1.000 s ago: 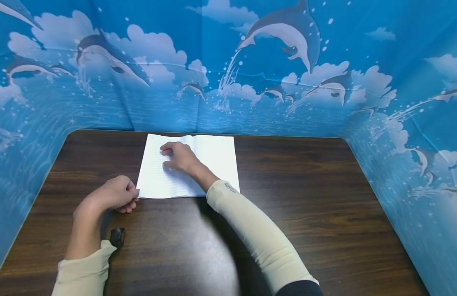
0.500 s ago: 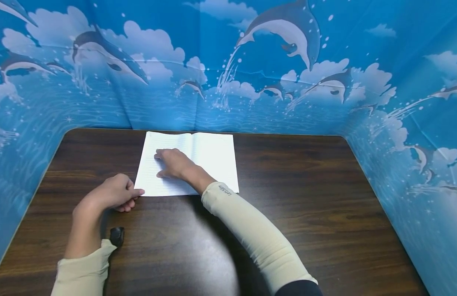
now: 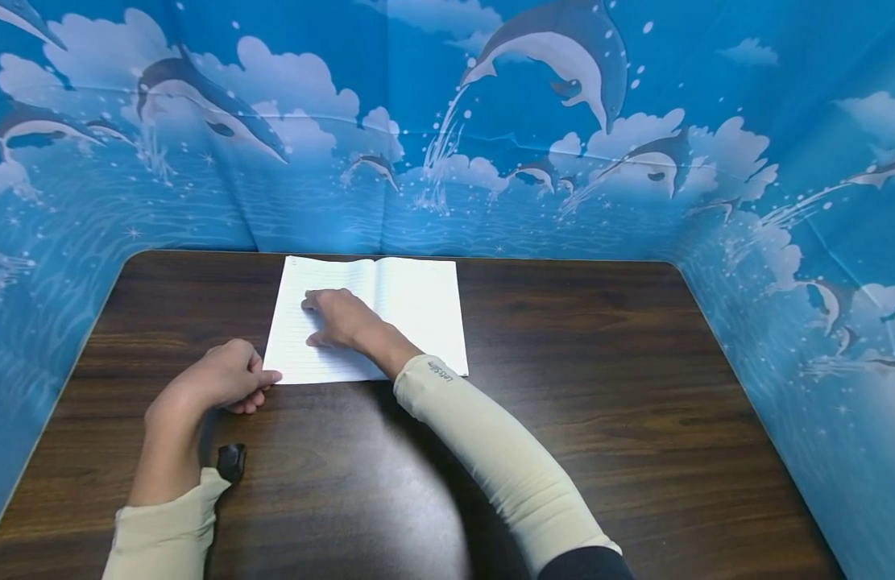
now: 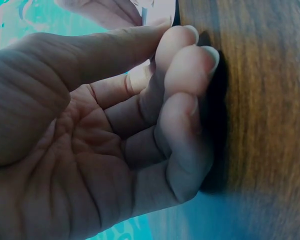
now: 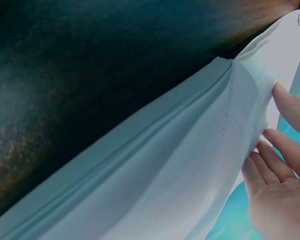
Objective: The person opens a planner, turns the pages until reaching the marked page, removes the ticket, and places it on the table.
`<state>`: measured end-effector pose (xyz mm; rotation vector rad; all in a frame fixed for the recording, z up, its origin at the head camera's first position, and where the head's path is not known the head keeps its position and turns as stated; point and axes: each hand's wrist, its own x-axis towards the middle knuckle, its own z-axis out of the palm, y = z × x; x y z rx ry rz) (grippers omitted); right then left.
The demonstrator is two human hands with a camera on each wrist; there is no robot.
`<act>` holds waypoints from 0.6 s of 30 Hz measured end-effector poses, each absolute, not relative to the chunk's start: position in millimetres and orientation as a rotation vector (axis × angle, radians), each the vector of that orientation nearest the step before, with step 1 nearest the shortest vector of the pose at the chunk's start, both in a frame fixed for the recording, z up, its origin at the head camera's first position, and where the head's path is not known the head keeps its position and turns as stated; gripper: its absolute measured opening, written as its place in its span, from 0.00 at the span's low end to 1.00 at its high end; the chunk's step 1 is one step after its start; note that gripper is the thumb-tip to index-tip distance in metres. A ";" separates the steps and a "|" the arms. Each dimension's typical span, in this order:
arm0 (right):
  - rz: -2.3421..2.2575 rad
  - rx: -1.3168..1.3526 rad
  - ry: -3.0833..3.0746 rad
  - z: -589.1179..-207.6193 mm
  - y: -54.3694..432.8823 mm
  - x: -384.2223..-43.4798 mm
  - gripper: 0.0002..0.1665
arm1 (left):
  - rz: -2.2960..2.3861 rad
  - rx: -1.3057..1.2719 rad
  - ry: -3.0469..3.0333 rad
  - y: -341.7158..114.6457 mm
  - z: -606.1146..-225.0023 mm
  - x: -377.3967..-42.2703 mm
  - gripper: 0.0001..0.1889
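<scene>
An open notebook (image 3: pixel 421 310) with white lined pages lies flat near the far edge of the table. My left hand (image 3: pixel 225 379) is at its near left corner, the thumb over the paper and the other fingers curled below it. In the left wrist view the thumb tip (image 4: pixel 160 27) meets the bent index finger, with a bit of white paper at that spot. My right hand (image 3: pixel 341 321) rests on the left page, fingers spread and mostly straight. The right wrist view shows those fingers (image 5: pixel 285 145) on the page, beyond the raised fold of the notebook (image 5: pixel 190 165).
The dark wood table (image 3: pixel 599 403) extends to the right and in front of the notebook. A blue curtain (image 3: pixel 309 201) with dolphins surrounds its back and sides. A small black device (image 3: pixel 231 463) sits at the left wrist, by the cream sleeve (image 3: pixel 164 524).
My right hand has slid left and a little nearer across the left page, then stayed there. The left thumb has come forward over the page corner. The head view has shifted slightly.
</scene>
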<state>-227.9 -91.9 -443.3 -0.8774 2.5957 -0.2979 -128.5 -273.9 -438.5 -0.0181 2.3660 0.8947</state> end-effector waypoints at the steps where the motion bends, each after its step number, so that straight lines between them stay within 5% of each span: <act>1: -0.297 -0.876 2.596 -443.3 -92.1 -227.9 0.38 | 0.895 -0.018 2.365 -274.1 -438.6 -128.6 0.22; 18: -0.389 -0.837 2.632 -436.9 -71.4 -233.1 0.34 | 0.902 -0.014 2.364 -275.0 -437.9 -126.9 0.22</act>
